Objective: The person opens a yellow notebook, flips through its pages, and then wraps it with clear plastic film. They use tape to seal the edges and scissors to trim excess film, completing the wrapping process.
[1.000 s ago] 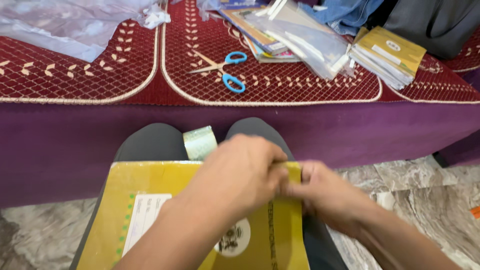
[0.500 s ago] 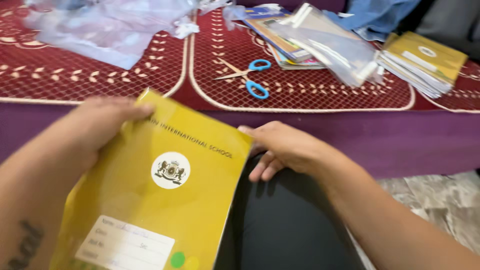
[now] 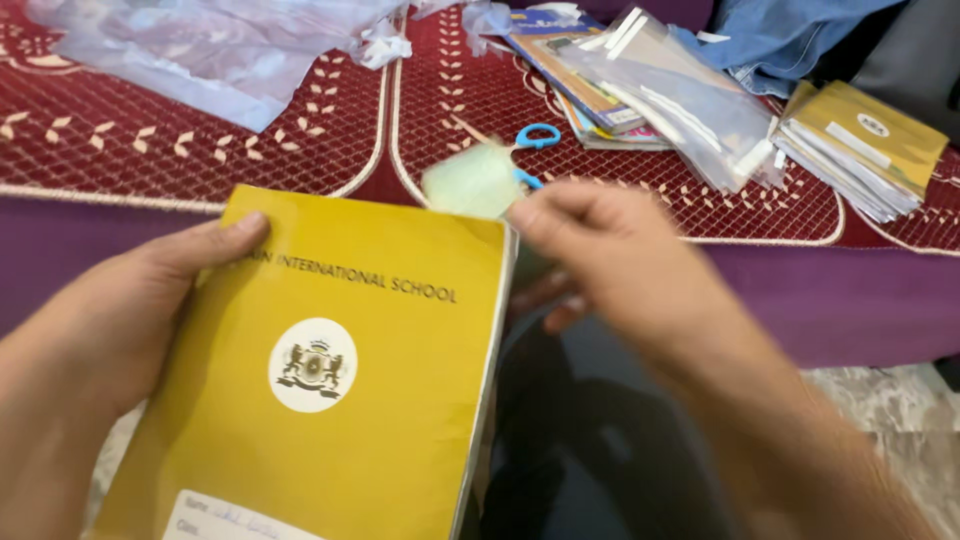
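Head view: yellow exercise book [image 3: 330, 370], thin, light and flexible, glossy cover judged slippery; best taken along its edges. Left hand [image 3: 120, 320] is closed on its left edge, thumb on the cover. Right hand [image 3: 620, 270], blurred, is pinched on a pale tape roll [image 3: 470, 180] just above the book's top right corner. Beyond the hands: a red patterned mat [image 3: 200, 140] on a purple platform [image 3: 850, 290], bearing blue-handled scissors [image 3: 535, 140], crumpled clear plastic [image 3: 210, 45], clear sleeves [image 3: 680, 95] and stacked yellow books [image 3: 865, 145]. Marble floor [image 3: 880, 400] is under the right forearm.

Single head-worn view, looking steeply down, close over lap, facing carpeted ledge [image 3: 300, 150]
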